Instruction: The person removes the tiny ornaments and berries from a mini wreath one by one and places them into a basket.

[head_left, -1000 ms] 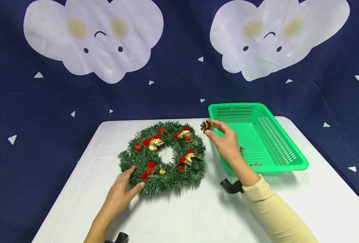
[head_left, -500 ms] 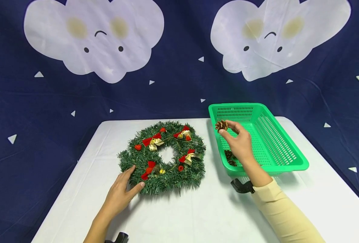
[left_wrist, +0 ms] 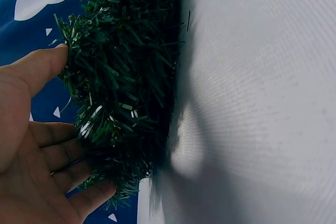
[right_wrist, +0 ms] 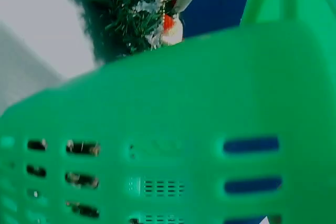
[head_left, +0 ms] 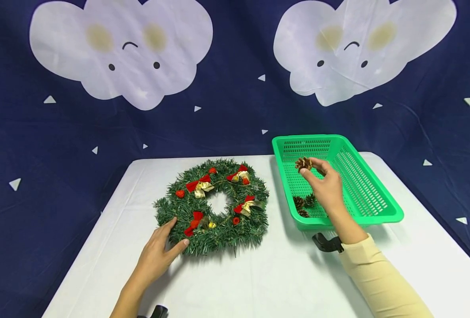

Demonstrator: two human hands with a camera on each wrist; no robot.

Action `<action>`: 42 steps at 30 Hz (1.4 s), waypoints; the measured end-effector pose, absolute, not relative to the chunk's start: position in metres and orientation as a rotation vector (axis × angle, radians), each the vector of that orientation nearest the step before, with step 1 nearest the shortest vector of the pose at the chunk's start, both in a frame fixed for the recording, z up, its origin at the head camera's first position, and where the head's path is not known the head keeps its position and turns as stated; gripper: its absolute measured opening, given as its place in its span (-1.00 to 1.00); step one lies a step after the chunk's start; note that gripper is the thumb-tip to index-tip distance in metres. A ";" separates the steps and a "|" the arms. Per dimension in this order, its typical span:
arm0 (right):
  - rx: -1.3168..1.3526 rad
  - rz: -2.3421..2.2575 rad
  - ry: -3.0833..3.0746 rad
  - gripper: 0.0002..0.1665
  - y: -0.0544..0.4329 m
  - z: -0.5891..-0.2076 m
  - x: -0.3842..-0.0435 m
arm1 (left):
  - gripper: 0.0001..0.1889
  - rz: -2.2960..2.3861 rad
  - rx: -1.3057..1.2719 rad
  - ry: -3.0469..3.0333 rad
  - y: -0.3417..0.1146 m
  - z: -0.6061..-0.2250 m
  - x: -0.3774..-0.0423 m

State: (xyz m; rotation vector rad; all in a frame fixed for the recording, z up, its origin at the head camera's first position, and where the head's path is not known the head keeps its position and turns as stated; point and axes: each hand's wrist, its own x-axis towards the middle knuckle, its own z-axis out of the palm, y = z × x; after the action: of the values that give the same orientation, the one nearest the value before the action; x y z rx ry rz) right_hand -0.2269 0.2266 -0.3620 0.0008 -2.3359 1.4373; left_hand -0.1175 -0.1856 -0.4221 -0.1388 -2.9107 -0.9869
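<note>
Above the green plastic basket (head_left: 377,176), my right hand (head_left: 328,187) pinches a brown pine cone (head_left: 303,164) between thumb and fingertips. Several more pine cones (head_left: 309,200) lie at the basket's near left corner. A round green wreath (head_left: 215,240) with red and gold bows (head_left: 200,185) and red berries lies flat to the left. My left hand (head_left: 155,251) rests on the wreath's near left edge, thumb and fingers spread and relaxed. In the left wrist view the left hand (left_wrist: 39,145) touches the green tinsel (left_wrist: 121,77). The basket's wall (right_wrist: 173,98) fills most of the right wrist view and hides the right hand.
A white cloth covers the table (head_left: 235,287). Behind it hangs a dark blue curtain (head_left: 227,123) with white clouds and small triangles. Each wrist bears a black camera mount; the right mount (head_left: 325,243) is just in front of the basket's near rim.
My right hand has moved to the right with the pine cone, from over the basket's left rim to above its inside. The left hand and wreath have not visibly moved.
</note>
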 end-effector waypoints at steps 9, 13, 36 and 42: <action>-0.054 1.377 -2.334 -0.38 0.240 -0.360 -0.228 | -0.19 -0.993 -0.145 -2.899 -0.186 -0.421 -0.117; -0.095 1.343 -2.349 -0.37 0.247 -0.361 -0.228 | -0.19 -0.997 -0.139 -2.903 -0.186 -0.421 -0.116; -0.225 1.239 -2.422 -0.35 0.278 -0.365 -0.230 | -0.19 -0.997 -0.138 -2.906 -0.186 -0.422 -0.116; -0.222 1.235 -2.468 -0.32 0.282 -0.366 -0.230 | -0.18 -0.999 -0.134 -2.914 -0.186 -0.421 -0.116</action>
State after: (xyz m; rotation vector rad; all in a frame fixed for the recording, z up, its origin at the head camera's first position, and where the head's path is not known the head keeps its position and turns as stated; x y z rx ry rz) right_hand -0.2303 0.2817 -0.3663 -0.2217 -2.4678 1.2346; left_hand -0.1158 -0.1857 -0.4215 -0.1337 -2.9139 -0.9988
